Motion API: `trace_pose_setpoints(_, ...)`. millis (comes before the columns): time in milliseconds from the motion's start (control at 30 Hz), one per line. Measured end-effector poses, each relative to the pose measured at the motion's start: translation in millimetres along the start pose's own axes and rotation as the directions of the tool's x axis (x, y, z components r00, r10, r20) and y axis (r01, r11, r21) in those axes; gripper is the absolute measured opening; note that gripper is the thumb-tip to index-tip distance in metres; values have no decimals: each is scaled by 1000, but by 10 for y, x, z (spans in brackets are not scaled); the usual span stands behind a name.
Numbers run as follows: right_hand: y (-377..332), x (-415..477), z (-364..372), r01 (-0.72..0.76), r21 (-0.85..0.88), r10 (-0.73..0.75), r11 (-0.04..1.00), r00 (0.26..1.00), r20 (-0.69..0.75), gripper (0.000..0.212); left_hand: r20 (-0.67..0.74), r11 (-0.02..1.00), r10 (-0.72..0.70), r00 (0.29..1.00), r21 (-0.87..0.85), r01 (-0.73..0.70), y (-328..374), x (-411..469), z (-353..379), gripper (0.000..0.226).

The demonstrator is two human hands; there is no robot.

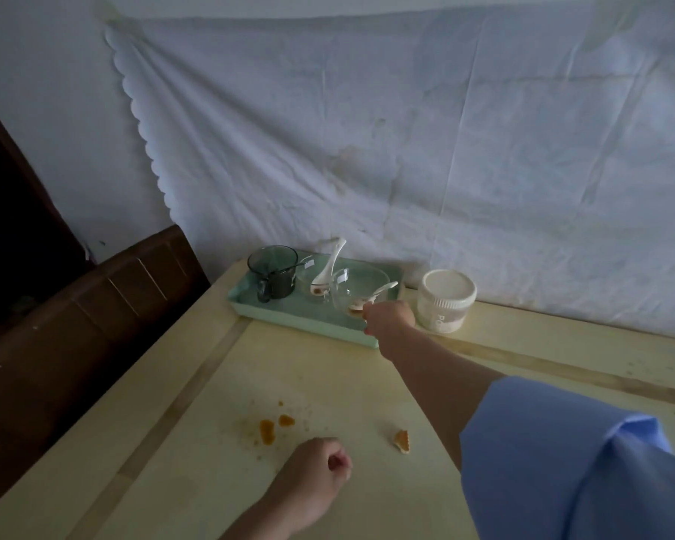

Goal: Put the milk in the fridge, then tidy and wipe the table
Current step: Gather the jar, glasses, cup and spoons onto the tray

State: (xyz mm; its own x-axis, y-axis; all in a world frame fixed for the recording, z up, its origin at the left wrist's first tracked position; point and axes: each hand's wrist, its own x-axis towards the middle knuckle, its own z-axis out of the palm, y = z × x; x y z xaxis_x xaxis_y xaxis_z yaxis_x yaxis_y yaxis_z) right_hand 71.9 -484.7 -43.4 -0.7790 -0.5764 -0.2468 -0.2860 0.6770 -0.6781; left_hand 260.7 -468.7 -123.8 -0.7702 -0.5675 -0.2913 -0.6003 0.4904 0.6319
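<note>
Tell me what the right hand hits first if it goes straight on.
The nearer glass bowl on the green tray; the right hand looks to be at its rim now, though contact is unclear.

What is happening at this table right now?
A person is tidying the table. The right hand reaches to the green tray and seems to grip the near bowl, which has a spoon in it. A dark cup and a second bowl also stand on the tray, with a white jar beside it. The left hand rests as a fist near orange stains and a crust.
</note>
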Motion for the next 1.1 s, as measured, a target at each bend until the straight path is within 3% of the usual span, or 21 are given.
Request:
trace_pose_setpoints(67,-20,1,9,-31,-72,28,997,999,-42,54,-21,999,29,999,-22,-29,57,117,-122,20)
trace_pose_setpoints(200,36,116,86,-71,-34,70,997,997,-39,58,-94,995,83,992,-49,-88,191,363,-384,18)
trace_pose_setpoints(233,62,185,152,-47,30,48,998,998,-32,59,-112,993,99,989,-47,-105,232,431,-449,16)
trace_pose_setpoints(267,86,190,152,-67,206,72,976,997,-15,57,-133,992,111,985,-45,-118,279,492,-510,15)
trace_pose_setpoints(300,45,247,137,-167,479,179,862,984,21,51,-164,991,116,980,-53,-126,324,565,-566,15)
trace_pose_setpoints(333,26,299,150,-201,600,209,774,976,57,45,-202,988,114,973,-77,-131,372,634,-627,15)
trace_pose_setpoints(600,145,572,232,-186,517,185,836,981,54,38,-349,962,57,935,-231,-145,541,1205,-936,15)
trace_pose_setpoints(1100,86,770,293,-256,371,302,893,950,-72,32,-308,952,21,951,-286,-113,503,1705,-860,14)
